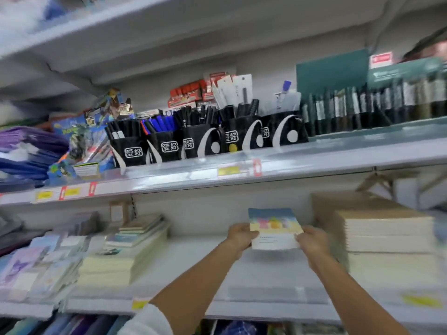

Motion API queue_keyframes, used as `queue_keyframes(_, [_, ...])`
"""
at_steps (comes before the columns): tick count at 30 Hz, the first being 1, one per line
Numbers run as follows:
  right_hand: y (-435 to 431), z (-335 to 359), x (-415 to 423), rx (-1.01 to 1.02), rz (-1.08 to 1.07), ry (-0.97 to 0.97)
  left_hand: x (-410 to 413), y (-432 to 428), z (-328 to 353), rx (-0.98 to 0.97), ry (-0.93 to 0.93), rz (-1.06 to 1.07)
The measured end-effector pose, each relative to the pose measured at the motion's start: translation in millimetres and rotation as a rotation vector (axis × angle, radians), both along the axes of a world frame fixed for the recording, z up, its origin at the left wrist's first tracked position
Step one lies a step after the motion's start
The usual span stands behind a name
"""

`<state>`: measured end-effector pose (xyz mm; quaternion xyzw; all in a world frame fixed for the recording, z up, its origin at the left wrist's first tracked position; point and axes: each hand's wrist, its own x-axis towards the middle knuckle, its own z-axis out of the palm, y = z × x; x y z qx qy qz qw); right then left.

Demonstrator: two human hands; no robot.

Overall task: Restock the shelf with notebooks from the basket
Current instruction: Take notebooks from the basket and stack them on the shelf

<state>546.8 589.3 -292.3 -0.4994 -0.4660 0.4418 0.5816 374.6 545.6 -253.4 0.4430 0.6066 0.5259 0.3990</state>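
Left hand (240,234) and right hand (312,239) are gripping the notebook (274,229) by its side edges, fingers curled, left of the tan stack (377,228); likely light, thin, flexible.

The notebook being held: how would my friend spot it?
Find the row of black pen cups, then drop to the shelf below. Over its bare gap, the left hand and right hand hold one notebook. Unlike the plain beige stack beside it, its cover is blue, yellow and white.
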Motion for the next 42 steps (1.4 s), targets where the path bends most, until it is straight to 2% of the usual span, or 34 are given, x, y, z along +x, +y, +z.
queue_keyframes(3, [16.9, 0.3, 7.8, 0.048, -0.015, -0.043, 5.7, 29.0, -11.0, 0.023, 0.046, 0.037])
queue_keyframes(6, [31.0, -11.2, 7.2, 0.029, 0.056, -0.17, -0.9, 48.5, -29.2, 0.021, 0.205, 0.072])
queue_keyframes(9, [41.5, -33.6, 11.4, -0.065, 0.193, -0.371, -7.0, 47.3, -44.8, 0.022, 0.213, -0.015])
queue_keyframes(13, [36.6, -39.8, 21.8, -0.045, 0.291, -0.44, -14.8, 33.5, -46.8, 0.064, 0.094, -0.187])
queue_keyframes(16, [35.7, -40.3, 28.6, 0.019, 0.328, -0.486, -21.8, 30.5, -45.2, -0.002, 0.191, -0.289])
queue_keyframes(19, [37.4, -41.4, 30.5, 0.056, 0.321, -0.566, -23.7, 41.3, -47.5, 0.041, 0.33, -0.158])
queue_keyframes(21, [41.2, -41.9, 29.8, 0.062, 0.296, -0.598, -22.7, 49.8, -51.8, 0.09, 0.35, -0.083])
queue_keyframes(25, [46.3, -38.9, 26.7, 0.044, 0.206, -0.585, -18.8, 57.5, -57.7, 0.128, 0.401, -0.072])
queue_keyframes(30, [60.2, -48.2, 26.3, 0.068, 0.181, -0.579, -26.8, 64.4, -64.3, 0.089, 0.374, -0.262])
queue_keyframes(36, [74.1, -54.7, 18.8, 0.079, 0.208, -0.509, -38.2, 78.2, -69.6, 0.101, 0.159, -0.245])
queue_keyframes(42, [82.2, -51.4, 19.8, 0.051, 0.229, -0.434, -33.6, 81.0, -71.6, 0.16, 0.107, -0.106])
